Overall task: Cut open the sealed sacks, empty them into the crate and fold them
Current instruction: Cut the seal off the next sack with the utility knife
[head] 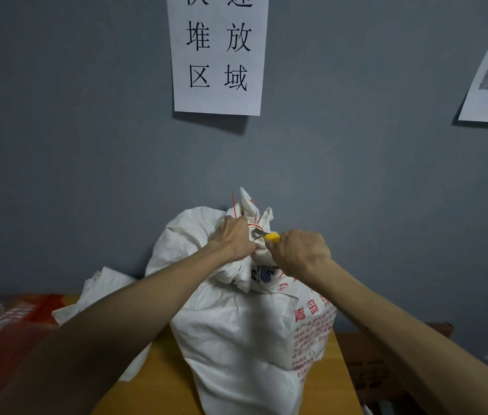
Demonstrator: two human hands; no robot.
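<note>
A full white woven sack (236, 330) with red printing stands upright on a yellow wooden table (159, 381). Its neck is bunched and tied with a thin red cable tie (254, 226). My left hand (235, 238) grips the bunched neck just below the tie. My right hand (299, 253) holds a yellow-handled utility knife (268, 236), its blade tip at the red tie between both hands.
Another white sack (99, 298) lies crumpled behind my left arm. A red and white patterned thing (12, 316) sits at the left. A brown cardboard box (365, 363) stands right of the table. Paper signs (218, 55) hang on the grey wall.
</note>
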